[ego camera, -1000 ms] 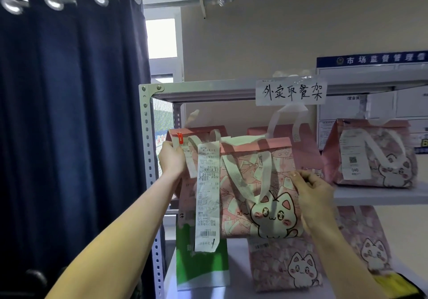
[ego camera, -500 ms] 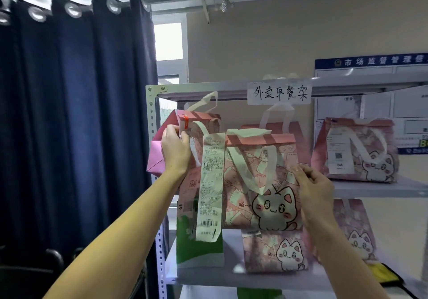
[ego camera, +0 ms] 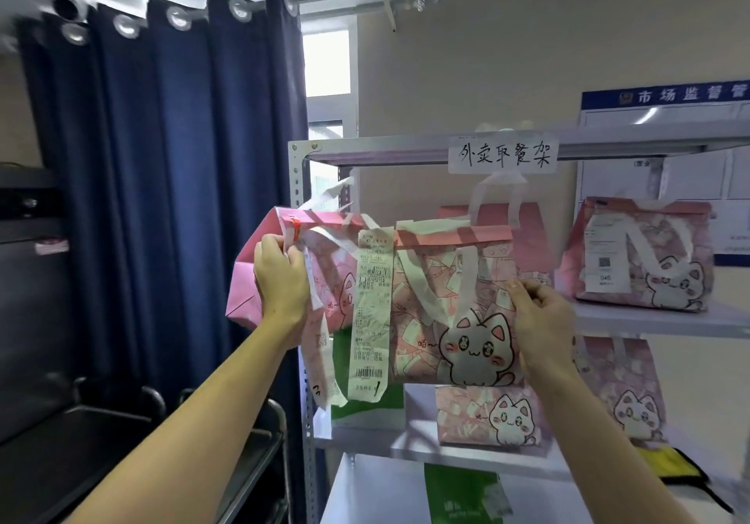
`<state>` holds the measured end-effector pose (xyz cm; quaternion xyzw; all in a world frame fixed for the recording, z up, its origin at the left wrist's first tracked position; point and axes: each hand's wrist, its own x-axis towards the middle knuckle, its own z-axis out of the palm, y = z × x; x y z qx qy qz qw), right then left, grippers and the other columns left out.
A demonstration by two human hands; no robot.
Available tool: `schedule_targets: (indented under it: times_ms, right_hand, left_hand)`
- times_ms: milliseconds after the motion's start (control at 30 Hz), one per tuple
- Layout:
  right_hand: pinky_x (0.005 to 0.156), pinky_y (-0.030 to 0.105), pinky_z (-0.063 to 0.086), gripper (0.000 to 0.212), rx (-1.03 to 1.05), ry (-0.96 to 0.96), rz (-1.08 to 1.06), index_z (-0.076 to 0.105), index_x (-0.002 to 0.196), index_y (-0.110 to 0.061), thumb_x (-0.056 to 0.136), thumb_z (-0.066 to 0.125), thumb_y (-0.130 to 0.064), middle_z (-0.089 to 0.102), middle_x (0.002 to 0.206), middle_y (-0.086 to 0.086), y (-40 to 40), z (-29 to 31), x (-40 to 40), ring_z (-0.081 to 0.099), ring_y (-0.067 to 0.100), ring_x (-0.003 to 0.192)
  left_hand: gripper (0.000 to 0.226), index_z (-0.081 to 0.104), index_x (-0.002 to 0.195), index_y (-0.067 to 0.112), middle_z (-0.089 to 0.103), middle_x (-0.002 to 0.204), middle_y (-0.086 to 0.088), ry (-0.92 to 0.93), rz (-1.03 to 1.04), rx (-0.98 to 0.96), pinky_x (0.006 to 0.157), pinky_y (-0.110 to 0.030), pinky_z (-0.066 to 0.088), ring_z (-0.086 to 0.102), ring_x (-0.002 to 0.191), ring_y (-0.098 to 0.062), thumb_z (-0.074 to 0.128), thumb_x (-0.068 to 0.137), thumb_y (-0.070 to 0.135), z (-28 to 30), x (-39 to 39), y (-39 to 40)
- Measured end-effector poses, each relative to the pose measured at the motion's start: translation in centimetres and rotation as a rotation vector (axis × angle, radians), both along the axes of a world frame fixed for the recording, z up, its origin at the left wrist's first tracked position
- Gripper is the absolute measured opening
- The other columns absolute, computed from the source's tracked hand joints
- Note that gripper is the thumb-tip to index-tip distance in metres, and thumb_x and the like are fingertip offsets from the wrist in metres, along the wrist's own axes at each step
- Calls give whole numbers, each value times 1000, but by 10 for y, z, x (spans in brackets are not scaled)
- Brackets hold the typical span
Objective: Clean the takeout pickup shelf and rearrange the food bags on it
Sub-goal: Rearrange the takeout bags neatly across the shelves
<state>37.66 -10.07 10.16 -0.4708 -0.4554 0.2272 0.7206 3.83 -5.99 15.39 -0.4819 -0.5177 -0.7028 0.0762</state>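
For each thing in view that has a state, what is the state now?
left hand: grips the left pink bag, held off the shelf.
right hand: grips the front cat bag, top folded shut.
long receipt: hangs from the front cat bag.
right bag: stands on the shelf, closed.
curtain: drawn.

Left forearm: bare, no sleeve | right forearm: bare, no sleeve | both hands ungloved
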Motion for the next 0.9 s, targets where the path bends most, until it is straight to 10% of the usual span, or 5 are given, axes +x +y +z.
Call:
schedule_targets:
  times_ms: [333, 900]
  right_hand:
    - [76, 30, 53, 18, 176, 124, -21, 70, 81, -23, 99, 67, -25, 68, 76, -4, -2, 31, -36, 61, 14, 75]
    - [67, 25, 52, 9, 186, 66, -201, 64, 98, -18, 104, 58, -22, 65, 90, -5, 79, 68, -147, 59, 7, 76]
  left_hand:
    - [6, 54, 93, 6, 60, 97, -10, -99, 91, -51, 74, -46, 50, 57, 88, -31, 49, 93, 10, -15, -79, -28]
    - [27, 61, 91, 22, 69, 88, 2, -201, -74, -299, 74, -41, 58, 67, 83, -21, 57, 97, 48, -36, -150, -32]
